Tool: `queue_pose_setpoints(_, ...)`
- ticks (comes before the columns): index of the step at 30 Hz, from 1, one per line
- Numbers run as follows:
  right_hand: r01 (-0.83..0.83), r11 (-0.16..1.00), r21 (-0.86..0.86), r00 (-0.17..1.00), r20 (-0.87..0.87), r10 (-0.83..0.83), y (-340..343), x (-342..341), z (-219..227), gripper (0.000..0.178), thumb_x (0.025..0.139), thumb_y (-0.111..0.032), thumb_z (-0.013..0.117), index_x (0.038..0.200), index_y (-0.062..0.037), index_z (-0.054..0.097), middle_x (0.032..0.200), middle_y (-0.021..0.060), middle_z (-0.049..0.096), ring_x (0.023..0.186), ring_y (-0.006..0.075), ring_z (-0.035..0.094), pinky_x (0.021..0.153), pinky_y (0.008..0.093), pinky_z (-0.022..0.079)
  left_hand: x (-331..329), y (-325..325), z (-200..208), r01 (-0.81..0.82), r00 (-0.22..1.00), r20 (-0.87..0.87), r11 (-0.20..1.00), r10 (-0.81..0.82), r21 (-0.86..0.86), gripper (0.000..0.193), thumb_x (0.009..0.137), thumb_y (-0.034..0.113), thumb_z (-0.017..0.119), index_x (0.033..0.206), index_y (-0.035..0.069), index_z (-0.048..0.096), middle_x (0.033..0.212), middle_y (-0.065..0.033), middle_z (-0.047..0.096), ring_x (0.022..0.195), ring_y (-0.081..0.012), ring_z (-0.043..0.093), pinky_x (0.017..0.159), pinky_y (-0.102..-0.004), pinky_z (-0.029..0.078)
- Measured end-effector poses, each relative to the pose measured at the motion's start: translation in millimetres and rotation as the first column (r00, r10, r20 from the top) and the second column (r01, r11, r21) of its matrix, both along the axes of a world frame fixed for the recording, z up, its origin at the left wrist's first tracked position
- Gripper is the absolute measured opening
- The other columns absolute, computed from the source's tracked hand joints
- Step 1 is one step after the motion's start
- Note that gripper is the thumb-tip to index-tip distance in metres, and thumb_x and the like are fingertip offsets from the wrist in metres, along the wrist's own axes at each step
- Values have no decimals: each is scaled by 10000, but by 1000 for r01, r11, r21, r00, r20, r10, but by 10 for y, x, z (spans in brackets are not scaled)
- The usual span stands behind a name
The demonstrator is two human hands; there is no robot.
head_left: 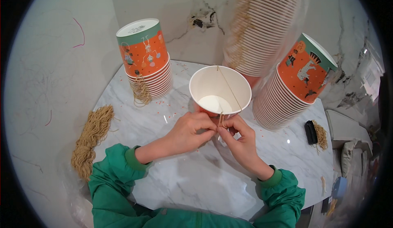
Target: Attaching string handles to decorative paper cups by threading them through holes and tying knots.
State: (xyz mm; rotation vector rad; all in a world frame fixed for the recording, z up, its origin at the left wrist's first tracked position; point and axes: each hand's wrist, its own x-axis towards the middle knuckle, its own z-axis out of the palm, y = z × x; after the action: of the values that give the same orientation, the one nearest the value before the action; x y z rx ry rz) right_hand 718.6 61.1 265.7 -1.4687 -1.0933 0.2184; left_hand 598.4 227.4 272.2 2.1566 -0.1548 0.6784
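Observation:
A white-lined paper tub [202, 84] stands upright and open at the middle of the table, with orange on its outer wall. One thin tan string [230, 88] runs from its far rim across the mouth to the near right rim, and loops down at the near side. My left hand [186, 133] is closed at that near side, thumb and forefinger pinching the string. Close against it, my right hand [241, 142] also pinches the string, with a loop standing up between the fingertips. The string's ends are hidden by my fingers.
Upside-down stacks of orange and green tubs stand at left [145, 60] and right [305, 70]. Behind rises a tall stack in clear plastic [266, 31]. A hank of tan string [92, 142] lies at the table's left edge; a black object [310, 132] with string lies right.

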Motion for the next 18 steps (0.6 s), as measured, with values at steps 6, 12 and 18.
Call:
queue_pose_setpoints(6, 103, 995, 19, 926, 362, -103, 92, -8, 67, 112, 855, -16, 740, 906, -38, 642, 879, 31, 619, 682, 138, 501, 644, 298, 381, -26, -34, 47, -113, 992, -72, 981, 103, -160, 132, 893, 93, 695, 996, 13, 714, 875, -90, 707, 752, -211, 663, 671, -352, 518)
queue_pose_setpoints(12, 183, 978, 97, 780, 591, -204, 103, -28, 77, 180, 755, 3, 728, 900, -58, 641, 900, 68, 632, 785, 260, 584, 679, 372, 348, -7, -98, 205, -123, 965, -259, 794, -45, -596, 158, 955, 116, 694, 1052, -7, 709, 925, -11, 702, 827, -55, 605, 719, -245, 498)
queue_pose_setpoints(18, 192, 972, 139, 740, 630, -236, 96, -4, 127, 200, 746, 15, 735, 912, -49, 643, 898, 76, 631, 777, 260, 584, 675, 376, 353, 70, -133, 270, -174, 948, -312, 703, -71, -690, 163, 961, 109, 694, 1071, -9, 711, 953, -19, 704, 811, -61, 599, 731, -225, 491)
